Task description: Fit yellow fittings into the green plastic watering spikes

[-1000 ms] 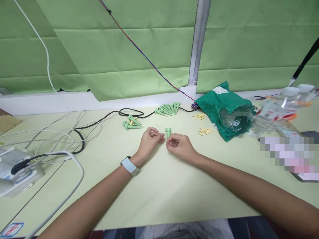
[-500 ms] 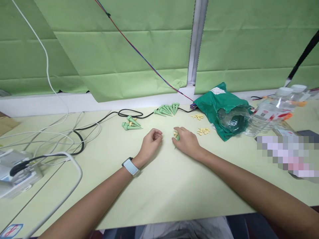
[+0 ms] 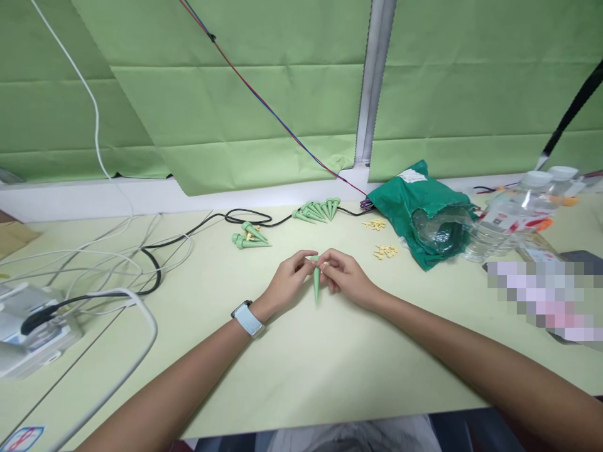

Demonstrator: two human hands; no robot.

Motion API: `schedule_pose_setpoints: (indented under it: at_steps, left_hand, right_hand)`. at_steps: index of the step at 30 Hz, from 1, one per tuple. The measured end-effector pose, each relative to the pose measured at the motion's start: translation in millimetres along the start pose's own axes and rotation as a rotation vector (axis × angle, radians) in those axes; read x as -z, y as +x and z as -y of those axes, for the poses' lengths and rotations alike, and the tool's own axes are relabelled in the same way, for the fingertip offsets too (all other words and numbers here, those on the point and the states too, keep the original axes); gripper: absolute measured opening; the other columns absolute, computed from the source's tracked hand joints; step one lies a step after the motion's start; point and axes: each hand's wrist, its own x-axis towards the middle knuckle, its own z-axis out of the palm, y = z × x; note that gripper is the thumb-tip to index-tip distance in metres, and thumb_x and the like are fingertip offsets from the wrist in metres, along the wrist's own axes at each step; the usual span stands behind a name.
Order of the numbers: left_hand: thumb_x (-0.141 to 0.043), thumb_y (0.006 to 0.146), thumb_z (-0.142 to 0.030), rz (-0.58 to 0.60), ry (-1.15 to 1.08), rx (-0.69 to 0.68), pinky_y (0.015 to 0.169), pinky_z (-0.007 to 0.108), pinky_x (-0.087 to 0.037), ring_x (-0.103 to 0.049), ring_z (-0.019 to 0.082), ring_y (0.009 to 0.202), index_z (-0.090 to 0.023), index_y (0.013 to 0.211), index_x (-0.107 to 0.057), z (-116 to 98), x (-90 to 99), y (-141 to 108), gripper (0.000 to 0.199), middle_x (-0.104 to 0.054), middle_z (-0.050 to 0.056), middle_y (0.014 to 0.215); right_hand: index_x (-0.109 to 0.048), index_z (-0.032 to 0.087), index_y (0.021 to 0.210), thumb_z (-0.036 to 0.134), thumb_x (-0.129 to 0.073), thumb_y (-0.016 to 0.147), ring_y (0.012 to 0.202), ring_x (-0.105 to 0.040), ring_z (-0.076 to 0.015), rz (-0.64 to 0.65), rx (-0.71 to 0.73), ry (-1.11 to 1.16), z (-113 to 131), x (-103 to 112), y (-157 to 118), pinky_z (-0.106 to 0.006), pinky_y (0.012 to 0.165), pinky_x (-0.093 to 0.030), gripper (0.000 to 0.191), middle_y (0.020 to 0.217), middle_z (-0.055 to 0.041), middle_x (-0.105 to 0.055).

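A green plant watering spike (image 3: 316, 285), a tapered plastic cone, points down toward my body between both hands. My left hand (image 3: 291, 279) pinches its upper end with thumb and forefinger. From the other side, my right hand (image 3: 346, 279) also closes on that end, and its fingers hide part of the top. Whether a yellow piece is between the fingertips I cannot tell. Beyond my left hand lie a few more green spikes (image 3: 254, 241) with some yellow bits among them. A row of several spikes (image 3: 316, 210) rests farther back. Small yellow plastic pieces (image 3: 385, 252) lie in two little piles behind my right hand.
A torn green plastic bag (image 3: 400, 194) and clear water bottles (image 3: 509, 213) stand at the back right, near a blurred-out flat object (image 3: 541, 301). White and black cables (image 3: 155, 270) tangle on the left beside a power strip (image 3: 42, 326). Green paper (image 3: 259, 100) covers the wall behind.
My right hand has moved left with the green spike, and my left hand has shifted slightly right to meet it. Both now grip the spike, which points toward me.
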Motion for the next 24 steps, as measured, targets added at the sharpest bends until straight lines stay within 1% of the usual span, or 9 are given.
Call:
schedule_pose_setpoints:
  at_steps: [2,4,7,10,13,17,19,22,24]
  left_hand:
    - [-0.058,0.093,-0.039,0.047,-0.034,0.030,0.081,0.032,-0.045,-0.062,0.021,0.085,-0.022,0.119,-0.068,-5.4,0.1,-0.7,0.033,-0.067,0.002,0.082]
    - [-0.062,0.091,-0.040,0.070,-0.090,0.054,0.077,0.031,-0.046,-0.061,0.020,0.079,-0.022,0.119,-0.069,-10.0,0.5,-0.4,0.035,-0.064,0.001,0.076]
    - [-0.070,0.085,-0.041,0.028,-0.176,0.072,0.073,0.031,-0.047,-0.061,0.019,0.077,-0.021,0.113,-0.073,-12.4,1.4,0.8,0.034,-0.067,0.003,0.080]
    - [-0.074,0.082,-0.042,-0.001,-0.294,0.115,0.074,0.032,-0.050,-0.064,0.020,0.083,-0.022,0.115,-0.073,-9.8,1.5,1.3,0.039,-0.070,0.006,0.091]
    - [-0.076,0.080,-0.038,0.017,-0.362,0.118,0.074,0.033,-0.051,-0.064,0.019,0.080,-0.021,0.123,-0.071,-6.7,0.3,1.3,0.047,-0.069,0.005,0.087]
    - [-0.076,0.081,-0.033,0.047,-0.291,0.089,0.079,0.035,-0.052,-0.064,0.019,0.081,-0.019,0.126,-0.070,-7.2,-0.9,1.2,0.047,-0.069,0.005,0.087]
    - [-0.074,0.083,-0.033,0.054,-0.232,0.061,0.080,0.035,-0.052,-0.064,0.018,0.080,-0.020,0.127,-0.070,-8.9,-0.8,0.6,0.047,-0.069,0.005,0.085]
    - [-0.073,0.084,-0.033,0.079,-0.176,0.023,0.076,0.034,-0.052,-0.063,0.018,0.074,-0.022,0.130,-0.069,-11.3,-0.4,-0.8,0.048,-0.065,0.002,0.077]
    - [-0.073,0.083,-0.033,0.098,-0.185,0.030,0.077,0.036,-0.053,-0.064,0.019,0.075,-0.022,0.130,-0.069,-11.7,-0.4,-1.3,0.049,-0.067,0.003,0.078]
  right_hand:
    - [-0.055,0.023,0.096,0.040,-0.054,0.094,0.052,-0.055,-0.0099,0.013,0.005,0.066,-1.2,-2.0,-3.2,-0.021,0.048,-0.040,0.018,0.075,0.0027,-0.063]
    - [-0.052,0.023,0.098,0.038,-0.055,0.094,0.050,-0.057,-0.0097,0.014,0.000,0.106,-3.1,-2.4,-5.9,-0.021,0.048,-0.042,0.016,0.077,0.0033,-0.065]
    - [-0.048,0.025,0.102,0.036,-0.058,0.091,0.048,-0.060,-0.0104,-0.010,-0.026,0.144,-6.3,-1.2,-6.7,-0.022,0.048,-0.046,0.019,0.081,0.0037,-0.068]
    - [-0.053,0.021,0.097,0.043,-0.057,0.092,0.050,-0.063,-0.0114,0.012,-0.052,0.127,-8.8,2.5,-3.6,-0.024,0.049,-0.049,0.022,0.084,-0.0008,-0.071]
    - [-0.062,0.017,0.090,0.045,-0.057,0.093,0.052,-0.063,-0.0107,0.096,-0.063,0.099,-9.2,8.5,-0.2,-0.022,0.049,-0.048,0.029,0.080,-0.0028,-0.071]
    - [-0.068,0.015,0.088,0.044,-0.057,0.093,0.050,-0.060,-0.0095,0.176,-0.086,0.059,-6.3,15.4,1.1,-0.021,0.048,-0.046,0.031,0.075,-0.0027,-0.070]
    - [-0.069,0.015,0.087,0.045,-0.059,0.093,0.050,-0.058,-0.0091,0.176,-0.096,0.051,-4.2,16.9,0.6,-0.021,0.048,-0.046,0.032,0.075,-0.0029,-0.070]
    - [-0.070,0.015,0.086,0.049,-0.061,0.091,0.046,-0.055,-0.0087,0.163,-0.113,0.042,-2.4,18.3,-0.2,-0.021,0.045,-0.043,0.035,0.071,-0.0025,-0.070]
    - [-0.070,0.015,0.085,0.051,-0.063,0.089,0.045,-0.054,-0.0086,0.159,-0.117,0.037,-2.8,19.4,0.0,-0.020,0.043,-0.042,0.037,0.069,-0.0030,-0.070]
